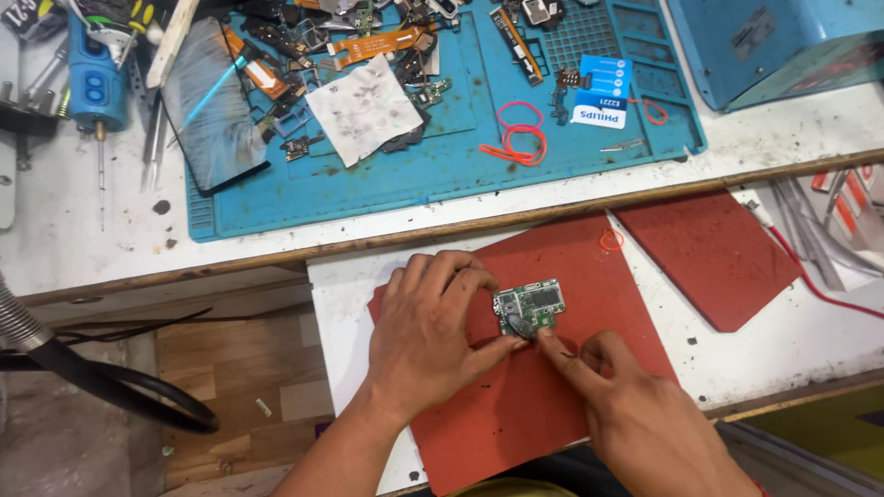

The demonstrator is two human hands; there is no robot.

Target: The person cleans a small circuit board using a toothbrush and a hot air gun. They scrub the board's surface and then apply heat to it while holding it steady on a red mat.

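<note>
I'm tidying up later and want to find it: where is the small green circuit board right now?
In the head view the green circuit board lies on the red mat, centre-right, between the left hand and right hand.

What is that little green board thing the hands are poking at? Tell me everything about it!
The small green circuit board is roughly rectangular, dotted with tiny silvery and dark parts. It lies flat on a red mat on the white worktop. The left hand pins its lower edge with the thumb, and the right hand touches the same dark lower corner with a fingertip. Finer detail is too small to tell.
</note>
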